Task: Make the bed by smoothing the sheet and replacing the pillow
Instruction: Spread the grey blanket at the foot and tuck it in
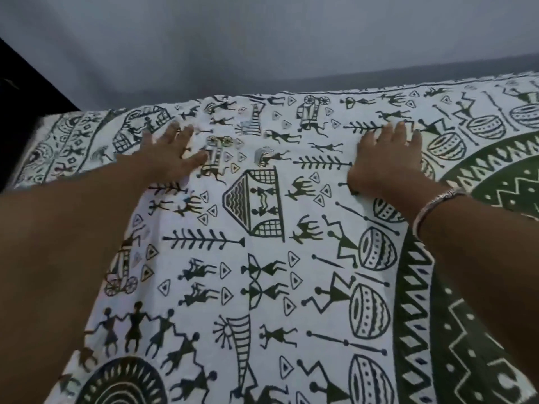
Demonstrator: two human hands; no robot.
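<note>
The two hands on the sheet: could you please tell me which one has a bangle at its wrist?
The right hand: a silver bangle circles its wrist; the left hand has a bare wrist. Both lie flat on the sheet.

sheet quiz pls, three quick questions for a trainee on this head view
1. True or false: the left hand and the right hand both rest on the sheet.
2. Which wrist wears the bracelet? A left, B right, C both.
3. Short answer: is the pillow in view?

Key: 1 true. 2 B. 3 no, only the printed sheet and a grey wall show.
</note>
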